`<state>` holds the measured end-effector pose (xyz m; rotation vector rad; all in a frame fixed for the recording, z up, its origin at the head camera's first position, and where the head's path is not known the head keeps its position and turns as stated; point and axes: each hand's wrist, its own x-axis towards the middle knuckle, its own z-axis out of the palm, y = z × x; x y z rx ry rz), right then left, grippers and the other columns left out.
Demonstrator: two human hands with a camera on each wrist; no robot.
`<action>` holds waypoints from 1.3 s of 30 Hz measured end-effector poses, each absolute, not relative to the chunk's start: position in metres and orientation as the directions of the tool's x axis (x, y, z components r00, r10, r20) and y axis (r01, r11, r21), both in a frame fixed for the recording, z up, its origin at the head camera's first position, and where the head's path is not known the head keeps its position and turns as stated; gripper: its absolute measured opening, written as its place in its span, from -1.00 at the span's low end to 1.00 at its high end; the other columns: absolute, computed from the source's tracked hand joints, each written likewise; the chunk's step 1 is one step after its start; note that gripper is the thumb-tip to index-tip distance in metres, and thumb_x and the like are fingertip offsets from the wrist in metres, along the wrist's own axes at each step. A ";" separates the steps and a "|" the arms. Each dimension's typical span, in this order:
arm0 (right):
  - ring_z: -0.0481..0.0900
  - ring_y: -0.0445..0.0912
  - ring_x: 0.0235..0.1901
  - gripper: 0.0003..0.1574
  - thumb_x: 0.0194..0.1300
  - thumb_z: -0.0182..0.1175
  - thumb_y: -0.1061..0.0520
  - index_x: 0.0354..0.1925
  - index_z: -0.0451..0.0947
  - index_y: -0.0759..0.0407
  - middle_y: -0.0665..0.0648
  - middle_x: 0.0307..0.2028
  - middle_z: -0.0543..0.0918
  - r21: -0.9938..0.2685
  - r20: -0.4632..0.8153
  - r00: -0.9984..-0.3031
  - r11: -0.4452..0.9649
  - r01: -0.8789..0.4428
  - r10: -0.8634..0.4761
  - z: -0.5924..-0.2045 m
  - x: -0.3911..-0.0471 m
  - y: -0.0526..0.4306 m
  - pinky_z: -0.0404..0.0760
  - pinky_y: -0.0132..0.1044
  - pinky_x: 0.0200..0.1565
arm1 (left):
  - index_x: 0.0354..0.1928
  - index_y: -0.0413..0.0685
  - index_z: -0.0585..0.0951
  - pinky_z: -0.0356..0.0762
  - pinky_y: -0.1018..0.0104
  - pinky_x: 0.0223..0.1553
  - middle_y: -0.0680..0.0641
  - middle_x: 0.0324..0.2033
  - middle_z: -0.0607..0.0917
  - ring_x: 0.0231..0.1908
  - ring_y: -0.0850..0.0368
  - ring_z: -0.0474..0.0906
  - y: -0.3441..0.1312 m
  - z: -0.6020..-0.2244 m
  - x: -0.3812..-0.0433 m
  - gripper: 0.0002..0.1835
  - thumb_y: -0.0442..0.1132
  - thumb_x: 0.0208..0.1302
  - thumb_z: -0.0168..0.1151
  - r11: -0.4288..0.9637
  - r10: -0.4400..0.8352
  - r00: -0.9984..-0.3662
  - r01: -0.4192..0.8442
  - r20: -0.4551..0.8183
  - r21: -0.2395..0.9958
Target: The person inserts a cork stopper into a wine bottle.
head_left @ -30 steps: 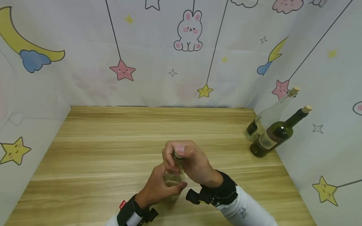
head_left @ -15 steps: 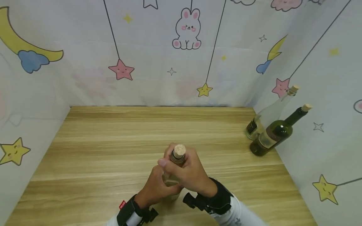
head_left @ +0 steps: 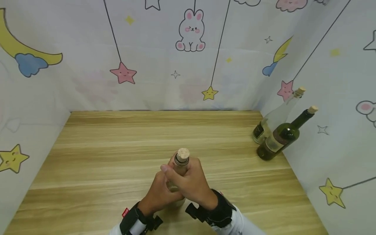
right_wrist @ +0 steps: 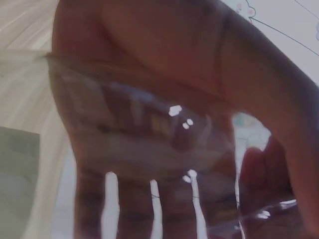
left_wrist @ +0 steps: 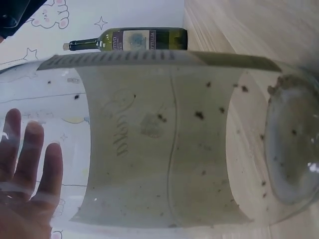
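A clear glass bottle (head_left: 180,169) stands upright at the near middle of the table, a cork (head_left: 183,154) sticking out of its mouth. My left hand (head_left: 157,194) grips the bottle's body low down. Just above it, my right hand (head_left: 192,181) wraps round the neck and shoulder, thumb lying across the front. The left wrist view is filled by the bottle's see-through side and label (left_wrist: 149,144), with dark specks on the glass and fingers (left_wrist: 34,159) showing through. In the right wrist view, the curved fingers (right_wrist: 94,199) appear through the glass.
At the table's right edge stand a green wine bottle (head_left: 283,137) and, behind it, a clear bottle (head_left: 276,119), both corked. White printed cloth walls (head_left: 147,91) bound the wooden table (head_left: 123,140) at the back and both sides.
My right hand has slid down from the bottle's mouth to its neck, uncovering the cork. The left hand keeps its hold on the body. The head view has shifted slightly.
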<state>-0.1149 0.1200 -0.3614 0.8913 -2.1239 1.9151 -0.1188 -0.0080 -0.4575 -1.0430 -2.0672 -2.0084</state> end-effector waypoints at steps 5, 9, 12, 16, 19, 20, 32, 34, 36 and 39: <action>0.58 -0.02 -0.69 -0.71 0.31 0.20 0.41 -0.55 0.53 0.26 0.20 -0.68 0.62 -0.827 0.510 -0.798 0.071 -0.557 -0.320 -0.356 -0.118 0.131 0.63 -0.37 -0.50 | 0.30 -0.13 0.40 0.55 0.21 0.20 -0.16 0.12 0.63 0.13 0.06 0.56 -0.008 -0.458 -0.119 -0.16 -0.45 -0.09 0.58 -0.050 0.414 -0.768 0.516 0.488 0.855; 0.62 0.00 -0.63 -0.73 0.35 0.20 0.39 -0.52 0.49 0.33 0.24 -0.64 0.60 -0.795 0.574 -0.779 0.056 -0.604 -0.253 -0.348 -0.120 0.158 0.69 -0.35 -0.45 | 0.42 -0.03 0.28 0.44 0.06 0.30 -0.13 0.29 0.51 0.28 -0.05 0.44 -0.010 -0.457 -0.118 -0.01 -0.39 -0.09 0.61 -0.027 0.423 -0.777 0.503 0.466 0.864; 0.61 -0.02 -0.64 -0.72 0.36 0.18 0.39 -0.51 0.44 0.43 0.29 -0.64 0.56 -0.777 0.614 -0.771 0.039 -0.628 -0.169 -0.339 -0.120 0.188 0.69 -0.40 -0.47 | 0.46 -0.02 0.23 0.43 0.06 0.30 -0.14 0.31 0.49 0.30 -0.10 0.43 -0.015 -0.457 -0.120 0.01 -0.43 -0.03 0.57 -0.037 0.426 -0.779 0.493 0.460 0.869; 0.63 -0.10 -0.62 -0.77 0.28 0.13 0.55 -0.53 0.41 0.56 0.24 -0.66 0.58 -0.774 0.628 -0.778 0.098 -0.626 -0.002 -0.324 -0.116 0.236 0.66 -0.45 -0.46 | 0.42 0.00 0.30 0.45 0.22 0.30 -0.13 0.26 0.55 0.26 -0.09 0.47 -0.022 -0.456 -0.123 -0.09 -0.47 0.02 0.54 -0.022 0.399 -0.797 0.486 0.453 0.874; 0.64 -0.09 -0.63 -0.76 0.27 0.11 0.59 -0.54 0.41 0.60 0.19 -0.66 0.61 -0.796 0.604 -0.783 0.147 -0.587 0.150 -0.314 -0.113 0.277 0.67 -0.44 -0.46 | 0.39 0.02 0.35 0.45 0.27 0.29 -0.11 0.23 0.58 0.24 -0.05 0.49 -0.025 -0.456 -0.125 -0.16 -0.47 0.07 0.51 0.005 0.382 -0.813 0.477 0.439 0.879; 0.64 -0.09 -0.64 -0.75 0.29 0.13 0.58 -0.55 0.42 0.60 0.17 -0.66 0.62 -0.807 0.591 -0.781 0.164 -0.568 0.203 -0.312 -0.112 0.290 0.67 -0.44 -0.47 | 0.38 0.03 0.36 0.46 0.27 0.28 -0.10 0.23 0.58 0.23 -0.04 0.50 -0.025 -0.456 -0.125 -0.18 -0.46 0.09 0.50 0.013 0.379 -0.818 0.471 0.432 0.882; 0.58 0.03 -0.77 -0.73 0.19 0.34 0.47 -0.55 0.47 0.56 0.25 -0.72 0.57 -0.843 0.435 -0.655 0.024 -0.537 0.618 -0.308 -0.124 0.420 0.71 -0.30 -0.59 | 0.32 0.01 0.43 0.49 0.37 0.25 -0.09 0.13 0.64 0.17 -0.01 0.56 -0.026 -0.460 -0.128 -0.31 -0.46 0.16 0.44 0.073 0.346 -0.842 0.464 0.414 0.883; 0.59 0.01 -0.76 -0.72 0.17 0.38 0.44 -0.54 0.48 0.55 0.24 -0.71 0.58 -0.864 0.400 -0.659 0.021 -0.504 0.637 -0.309 -0.127 0.431 0.72 -0.31 -0.59 | 0.32 -0.02 0.43 0.49 0.37 0.24 -0.10 0.12 0.65 0.16 -0.02 0.56 -0.027 -0.461 -0.129 -0.31 -0.47 0.16 0.43 0.076 0.340 -0.843 0.467 0.418 0.881; 0.60 0.00 -0.75 -0.71 0.16 0.41 0.42 -0.54 0.49 0.55 0.23 -0.71 0.59 -0.879 0.374 -0.657 0.026 -0.475 0.655 -0.311 -0.130 0.441 0.71 -0.33 -0.60 | 0.32 -0.04 0.43 0.48 0.39 0.24 -0.10 0.12 0.65 0.16 -0.01 0.56 -0.029 -0.462 -0.130 -0.32 -0.47 0.16 0.43 0.083 0.333 -0.848 0.461 0.412 0.883; 0.60 -0.02 -0.75 -0.72 0.15 0.42 0.41 -0.55 0.51 0.53 0.22 -0.69 0.60 -0.890 0.353 -0.645 0.029 -0.456 0.678 -0.315 -0.133 0.450 0.71 -0.35 -0.61 | 0.33 -0.01 0.43 0.47 0.42 0.24 -0.11 0.12 0.65 0.15 0.00 0.56 -0.032 -0.462 -0.131 -0.31 -0.48 0.16 0.43 0.094 0.324 -0.854 0.458 0.408 0.884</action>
